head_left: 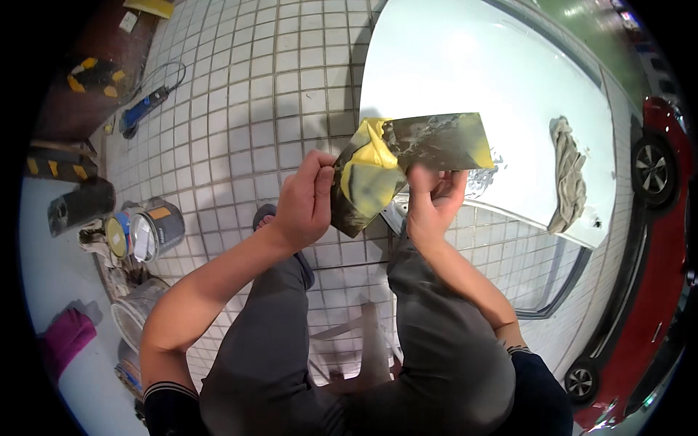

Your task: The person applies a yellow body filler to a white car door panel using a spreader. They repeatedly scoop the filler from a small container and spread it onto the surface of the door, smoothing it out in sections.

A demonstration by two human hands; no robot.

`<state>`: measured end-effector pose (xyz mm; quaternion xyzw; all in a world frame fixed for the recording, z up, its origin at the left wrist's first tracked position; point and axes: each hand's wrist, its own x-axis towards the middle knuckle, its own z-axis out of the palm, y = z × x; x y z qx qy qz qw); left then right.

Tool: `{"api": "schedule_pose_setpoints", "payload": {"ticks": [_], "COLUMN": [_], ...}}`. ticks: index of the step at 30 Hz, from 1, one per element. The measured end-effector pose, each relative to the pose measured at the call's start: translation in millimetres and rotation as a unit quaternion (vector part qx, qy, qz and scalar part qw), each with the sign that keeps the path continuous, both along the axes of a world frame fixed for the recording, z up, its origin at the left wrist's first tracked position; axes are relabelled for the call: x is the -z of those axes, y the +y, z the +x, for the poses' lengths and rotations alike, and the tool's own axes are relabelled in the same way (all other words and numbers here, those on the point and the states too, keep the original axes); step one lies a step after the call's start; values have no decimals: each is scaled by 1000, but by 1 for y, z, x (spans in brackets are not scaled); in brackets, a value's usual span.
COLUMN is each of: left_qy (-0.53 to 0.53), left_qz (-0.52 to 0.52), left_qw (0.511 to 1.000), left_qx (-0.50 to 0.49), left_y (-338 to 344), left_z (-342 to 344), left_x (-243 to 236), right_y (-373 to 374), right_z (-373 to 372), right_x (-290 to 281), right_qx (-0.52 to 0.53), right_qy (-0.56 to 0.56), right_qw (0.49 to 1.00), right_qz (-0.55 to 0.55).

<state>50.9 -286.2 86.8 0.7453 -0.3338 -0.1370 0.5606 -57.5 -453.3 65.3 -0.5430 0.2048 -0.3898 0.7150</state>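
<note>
In front of me my left hand (304, 200) grips the left edge of a dark, flat putty plate (354, 219), thumb on top. Soft yellow putty (374, 151) is heaped and smeared across it. A second dark, thin sheet, a putty spreader (440, 138), is held from below by my right hand (435, 203), fingers closed at its lower edge. Yellow putty marks the spreader's right corner, and its left end meets the putty on the plate. Beyond the hands lies a white car door panel (451, 65), with a grey, scuffed patch partly hidden behind the spreader and right hand.
A crumpled grey cloth (568, 174) lies on the panel's right part. On the tiled floor at left are a blue corded power tool (145, 110), an open can (166, 227) and a bucket (134, 312). A red car (651, 291) stands at far right.
</note>
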Motion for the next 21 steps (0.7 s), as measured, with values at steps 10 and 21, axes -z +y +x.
{"api": "schedule_pose_setpoints", "payload": {"ticks": [10, 21], "left_qy": [-4, -11], "left_qz": [95, 110], "left_qw": [995, 990], "left_qx": [-43, -83], "left_y": [-36, -22], "left_z": [-15, -29], "left_x": [21, 50], "right_y": [-27, -36], "right_z": [-35, -40], "right_x": [29, 45], "right_qx": [-54, -125], "right_qy": [-43, 131], "right_qw": [993, 966], "right_qz": [-97, -185]}}
